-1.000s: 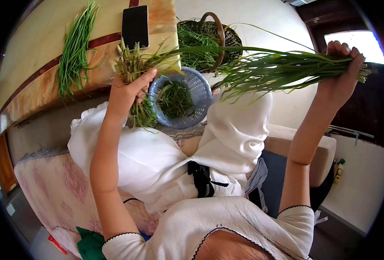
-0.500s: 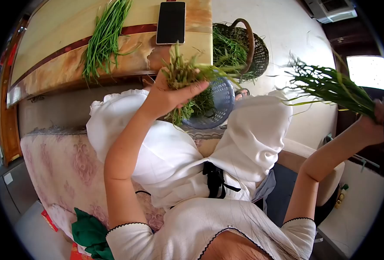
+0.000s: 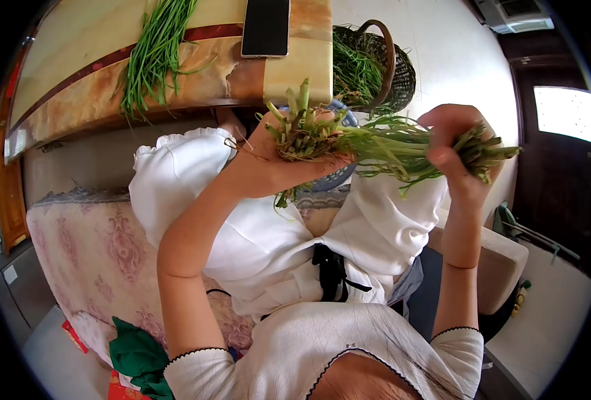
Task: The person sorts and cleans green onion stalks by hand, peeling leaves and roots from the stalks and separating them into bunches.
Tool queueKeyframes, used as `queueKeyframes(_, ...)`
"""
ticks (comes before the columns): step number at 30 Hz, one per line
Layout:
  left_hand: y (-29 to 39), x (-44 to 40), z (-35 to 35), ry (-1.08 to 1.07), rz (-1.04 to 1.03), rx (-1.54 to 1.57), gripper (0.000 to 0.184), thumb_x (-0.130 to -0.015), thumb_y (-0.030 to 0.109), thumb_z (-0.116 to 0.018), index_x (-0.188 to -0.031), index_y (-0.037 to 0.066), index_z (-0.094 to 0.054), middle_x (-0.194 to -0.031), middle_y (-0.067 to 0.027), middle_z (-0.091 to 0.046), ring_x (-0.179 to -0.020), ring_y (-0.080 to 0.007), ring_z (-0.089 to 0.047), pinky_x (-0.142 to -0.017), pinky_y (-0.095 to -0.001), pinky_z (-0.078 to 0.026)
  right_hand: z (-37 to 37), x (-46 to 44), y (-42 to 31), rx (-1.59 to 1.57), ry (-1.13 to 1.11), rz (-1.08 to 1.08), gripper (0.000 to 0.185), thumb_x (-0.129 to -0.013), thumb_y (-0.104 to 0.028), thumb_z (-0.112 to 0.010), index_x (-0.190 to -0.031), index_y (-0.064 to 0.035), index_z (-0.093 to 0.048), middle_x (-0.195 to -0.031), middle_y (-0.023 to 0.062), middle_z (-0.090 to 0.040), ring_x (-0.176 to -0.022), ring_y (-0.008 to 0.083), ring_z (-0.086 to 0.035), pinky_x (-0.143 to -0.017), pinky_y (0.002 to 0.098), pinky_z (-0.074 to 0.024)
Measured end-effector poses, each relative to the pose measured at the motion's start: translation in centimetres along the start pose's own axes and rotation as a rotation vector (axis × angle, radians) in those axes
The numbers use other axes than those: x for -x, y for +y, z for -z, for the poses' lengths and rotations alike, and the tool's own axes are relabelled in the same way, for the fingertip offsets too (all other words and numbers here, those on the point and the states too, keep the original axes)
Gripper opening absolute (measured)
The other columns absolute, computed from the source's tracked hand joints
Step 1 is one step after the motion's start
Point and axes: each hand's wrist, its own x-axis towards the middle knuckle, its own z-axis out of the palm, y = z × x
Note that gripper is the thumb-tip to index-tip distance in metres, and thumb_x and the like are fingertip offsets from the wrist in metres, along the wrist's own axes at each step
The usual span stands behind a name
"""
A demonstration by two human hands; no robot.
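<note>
My left hand [image 3: 269, 163] is closed around a clump of short stem ends and withered bits [image 3: 309, 137], held in front of me over my lap. To its right, my right hand [image 3: 459, 150] grips a bunch of chives [image 3: 392, 150]. The pale stem ends of that bunch point right, and its green leaves reach left to the left hand's clump. Behind the hands, a blue-grey plastic basket [image 3: 335, 179] stands between my knees, mostly hidden. A bundle of long green chives [image 3: 157, 57] lies on the table.
The marble-patterned table [image 3: 242, 80] is ahead on the left, with a phone [image 3: 265, 28] near its right end. A dark wicker basket [image 3: 402, 80] with more greens stands on the floor beside it. I sit on a sofa with a pink flowered cover [image 3: 89, 247].
My right hand has swung in from the far right with the chives, bringing them beside my left hand. The left hand keeps its clump and has turned slightly, the stem ends now facing up.
</note>
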Motion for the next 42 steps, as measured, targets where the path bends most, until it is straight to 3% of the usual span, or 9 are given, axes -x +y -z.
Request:
queueKeyframes(6,1.6,-0.8,0.2,-0.130,-0.189,-0.552,0.022,-0.063,0.004,-0.063,-0.080,0.001,-0.051,-0.071,-0.0017,-0.055,-0.064,-0.0051,-0.046,-0.055,-0.0198,-0.039,-0.7,0.2,-0.7,0.182,-0.003,-0.053,0.012,-0.058,0.006,-0.059,-0.068,0.0005,-0.055,-0.058,0.0058,-0.057,-0.043,0.0043,-0.044,-0.041,0.0156,-0.0345)
queueKeyframes(10,2.0,-0.7,-0.4,-0.084,-0.062,-0.589,0.015,-0.062,0.016,-0.063,-0.066,0.008,-0.051,-0.065,-0.0019,-0.049,-0.058,-0.0125,-0.045,-0.058,-0.0254,-0.035,0.3,0.3,-0.6,0.191,-0.116,0.133,0.013,-0.057,0.003,-0.062,-0.068,-0.0001,-0.056,-0.057,0.0056,-0.057,-0.043,0.0084,-0.049,-0.041,0.0169,-0.0371)
queueKeyframes(14,1.9,-0.6,-0.3,-0.136,-0.105,-0.553,0.017,-0.061,0.012,-0.064,-0.071,0.006,-0.052,-0.064,-0.0034,-0.051,-0.057,-0.0118,-0.047,-0.054,-0.0231,-0.036,1.9,0.5,-0.1,0.077,-0.273,0.084,0.029,-0.063,-0.027,-0.063,-0.070,-0.0007,-0.055,-0.049,0.0012,-0.051,-0.035,0.0024,-0.036,-0.031,0.0167,-0.0253)
queueKeyframes(16,1.9,-0.8,-0.1,-0.256,-0.125,-0.550,0.027,-0.059,0.005,-0.064,-0.081,0.000,-0.050,-0.066,-0.0076,-0.055,-0.055,-0.0103,-0.049,-0.052,-0.0215,-0.039,2.2,0.4,0.5,-0.108,-0.148,-0.010,0.028,-0.068,-0.027,-0.059,-0.072,0.0002,-0.054,-0.048,-0.0013,-0.047,-0.034,0.0002,-0.029,-0.031,0.0173,-0.0190)
queueKeyframes(20,1.2,-0.9,0.0,-0.367,-0.161,-0.526,0.030,-0.056,0.002,-0.064,-0.083,-0.001,-0.050,-0.069,-0.0109,-0.056,-0.055,-0.0149,-0.052,-0.053,-0.0230,-0.040,1.2,-0.7,-0.2,-0.076,-0.134,-0.249,0.014,-0.069,-0.011,-0.054,-0.076,0.0003,-0.055,-0.053,-0.0013,-0.048,-0.039,0.0016,-0.031,-0.036,0.0170,-0.0232)
queueKeyframes(26,1.0,-0.7,-0.4,-0.403,-0.099,-0.466,0.029,-0.059,0.007,-0.061,-0.085,-0.002,-0.050,-0.065,-0.0129,-0.055,-0.055,-0.0173,-0.051,-0.052,-0.0245,-0.039,-1.9,-1.4,-0.2,-0.037,-0.377,-0.147,0.025,-0.063,-0.019,-0.062,-0.074,0.0031,-0.056,-0.058,0.0058,-0.055,-0.043,0.0082,-0.046,-0.039,0.0181,-0.0339)
queueKeyframes(33,1.7,-0.8,-0.5,-0.440,-0.052,-0.513,0.032,-0.060,0.007,-0.060,-0.089,-0.001,-0.050,-0.065,-0.0110,-0.055,-0.053,-0.0118,-0.048,-0.052,-0.0234,-0.039,-2.6,-1.4,-0.1,-0.074,-0.325,-0.013,0.007,-0.062,0.002,-0.060,-0.069,0.0004,-0.058,-0.065,0.0067,-0.057,-0.056,0.0102,-0.054,-0.051,0.0190,-0.0429)
queueKeyframes(38,0.6,-0.7,-0.2,-0.375,-0.068,-0.503,0.030,-0.056,0.009,-0.067,-0.083,0.005,-0.053,-0.068,-0.0049,-0.056,-0.056,-0.0151,-0.052,-0.055,-0.0223,-0.041,-1.2,-1.0,0.6,-0.461,0.009,-0.133,0.014,-0.069,-0.011,-0.058,-0.074,0.0015,-0.054,-0.055,0.0021,-0.051,-0.039,0.0036,-0.038,-0.035,0.0163,-0.0283)
queueKeyframes(42,0.8,-0.7,-0.2,-0.338,0.039,-0.456,0.032,-0.057,0.005,-0.066,-0.086,0.002,-0.052,-0.074,-0.0049,-0.057,-0.065,-0.0094,-0.053,-0.059,-0.0225,-0.042,-1.3,-1.1,0.8,-0.383,-0.118,-0.077,0.026,-0.066,-0.020,-0.061,-0.078,0.0032,-0.055,-0.056,0.0011,-0.051,-0.037,0.0023,-0.030,-0.034,0.0171,-0.0203)
